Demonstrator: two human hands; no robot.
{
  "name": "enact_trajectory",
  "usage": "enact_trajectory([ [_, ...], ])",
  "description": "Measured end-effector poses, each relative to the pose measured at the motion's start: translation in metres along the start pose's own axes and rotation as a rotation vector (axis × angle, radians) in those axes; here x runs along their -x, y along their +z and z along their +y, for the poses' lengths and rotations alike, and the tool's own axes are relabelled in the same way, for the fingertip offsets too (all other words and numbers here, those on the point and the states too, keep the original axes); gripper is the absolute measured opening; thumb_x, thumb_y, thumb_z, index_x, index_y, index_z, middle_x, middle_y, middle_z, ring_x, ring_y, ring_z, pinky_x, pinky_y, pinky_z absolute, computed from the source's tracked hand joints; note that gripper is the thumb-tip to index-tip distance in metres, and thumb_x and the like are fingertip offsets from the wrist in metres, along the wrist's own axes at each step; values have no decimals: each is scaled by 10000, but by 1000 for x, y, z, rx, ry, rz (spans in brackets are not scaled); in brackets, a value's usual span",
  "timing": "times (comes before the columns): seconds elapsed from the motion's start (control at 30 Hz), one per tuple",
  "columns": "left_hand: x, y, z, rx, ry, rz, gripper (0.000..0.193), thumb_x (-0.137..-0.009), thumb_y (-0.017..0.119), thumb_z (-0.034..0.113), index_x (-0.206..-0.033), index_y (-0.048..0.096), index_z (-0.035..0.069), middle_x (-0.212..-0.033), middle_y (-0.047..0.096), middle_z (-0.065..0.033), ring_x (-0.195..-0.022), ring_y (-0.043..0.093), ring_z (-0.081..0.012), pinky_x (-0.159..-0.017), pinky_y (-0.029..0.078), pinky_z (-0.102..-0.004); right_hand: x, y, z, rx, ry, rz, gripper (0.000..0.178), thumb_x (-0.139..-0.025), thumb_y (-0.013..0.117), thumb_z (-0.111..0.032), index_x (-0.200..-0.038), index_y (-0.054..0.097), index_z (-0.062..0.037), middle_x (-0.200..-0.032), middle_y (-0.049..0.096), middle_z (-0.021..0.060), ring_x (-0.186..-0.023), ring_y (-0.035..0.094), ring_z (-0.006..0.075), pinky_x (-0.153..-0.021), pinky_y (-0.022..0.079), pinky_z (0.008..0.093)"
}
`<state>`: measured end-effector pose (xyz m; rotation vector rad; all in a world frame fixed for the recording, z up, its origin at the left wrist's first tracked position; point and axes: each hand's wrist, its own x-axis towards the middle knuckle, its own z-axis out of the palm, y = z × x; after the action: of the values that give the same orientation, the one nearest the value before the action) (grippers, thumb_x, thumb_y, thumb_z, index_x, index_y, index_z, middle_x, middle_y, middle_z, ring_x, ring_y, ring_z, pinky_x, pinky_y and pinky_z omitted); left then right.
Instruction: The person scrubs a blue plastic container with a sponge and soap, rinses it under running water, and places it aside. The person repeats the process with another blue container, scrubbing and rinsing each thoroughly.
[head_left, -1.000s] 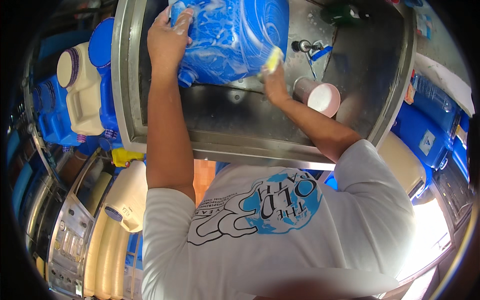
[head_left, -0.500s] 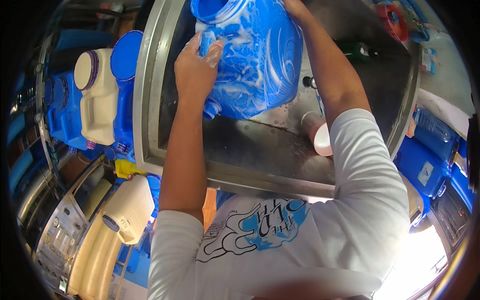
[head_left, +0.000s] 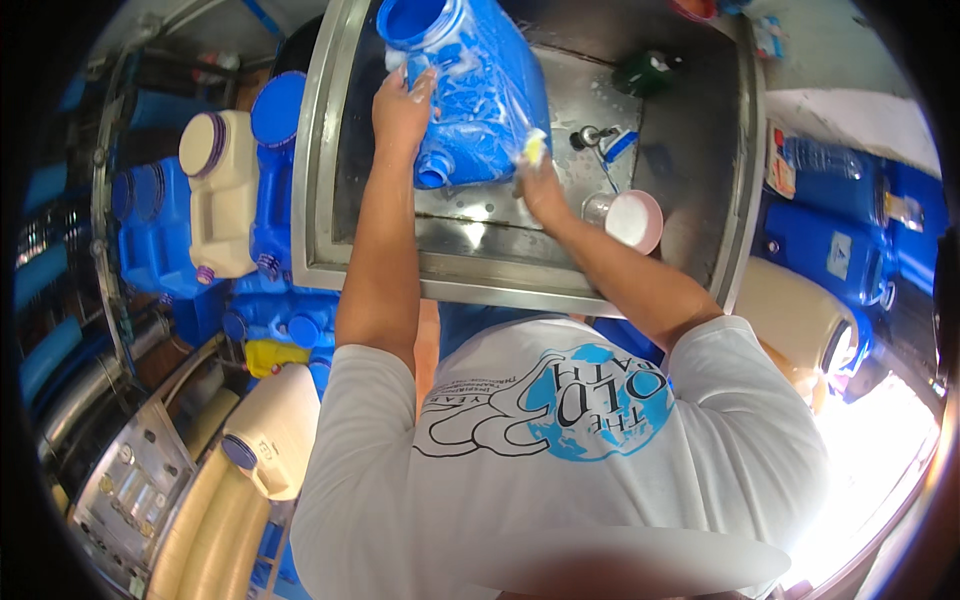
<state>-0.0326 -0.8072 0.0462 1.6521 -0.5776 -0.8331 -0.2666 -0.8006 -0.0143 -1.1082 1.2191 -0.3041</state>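
Observation:
A large blue water container, streaked with white suds, is tilted inside a stainless steel sink. Its wide uncapped mouth faces the far left, and a small spout sticks out at the near end. My left hand is closed round the container's handle, with suds on the fingers. At the container's near right side, my right hand pinches a yellow and white sponge, held against or very near the wall; contact is hard to tell.
Right of my right hand are a pink cup, a blue-headed brush and a dark green object in the sink. A cream container and blue ones stand left. More blue containers are at the right.
My right hand has come from the container's far right side to its near right side, where the sponge now shows. The container has turned a little; my left hand keeps its handle.

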Motion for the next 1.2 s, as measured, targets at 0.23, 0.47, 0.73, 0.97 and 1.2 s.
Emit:
enact_trajectory([
  [0.23,38,52,9,-6,90,-135,646,-958,647,360,-1430,440,-29,-1294,594,-249,-1190,585,-339,-1009,447,-413,34,-5,-92,877,-982,281,516,-886,612,-196,-1338,512,32,-1299,536,280,-1174,554,435,-962,490,478],
  [0.47,49,42,58,17,-165,-511,811,-921,694,454,-1484,357,-23,-1199,648,-171,-847,664,-166,-673,529,-288,25,-123,-93,993,-283,476,439,-880,609,-249,-1264,606,-37,-1222,575,239,-1100,611,396,-952,501,454],
  [0.73,-155,53,130,-731,874,96,463,-845,727,376,-1161,665,45,-1213,640,-184,-1118,602,-367,-965,479,-458,64,-150,-72,868,-327,657,540,-834,731,-422,-1179,662,-12,-1160,671,213,-1074,648,388,-941,506,451],
  [0.97,-243,84,194,-1125,840,105,373,-793,796,354,-1073,704,127,-1187,611,-148,-1102,592,-363,-951,488,-451,40,-15,-146,979,-237,114,758,-827,738,-349,-1420,430,9,-1145,674,239,-1059,651,407,-906,517,472],
  [1.2,-303,79,208,-877,651,169,421,-841,731,449,-1072,701,98,-1090,707,-169,-1069,666,-347,-882,533,-461,38,-12,-140,1027,-313,51,595,-843,679,-232,-1372,470,-56,-1058,693,212,-972,664,412,-822,532,495],
])
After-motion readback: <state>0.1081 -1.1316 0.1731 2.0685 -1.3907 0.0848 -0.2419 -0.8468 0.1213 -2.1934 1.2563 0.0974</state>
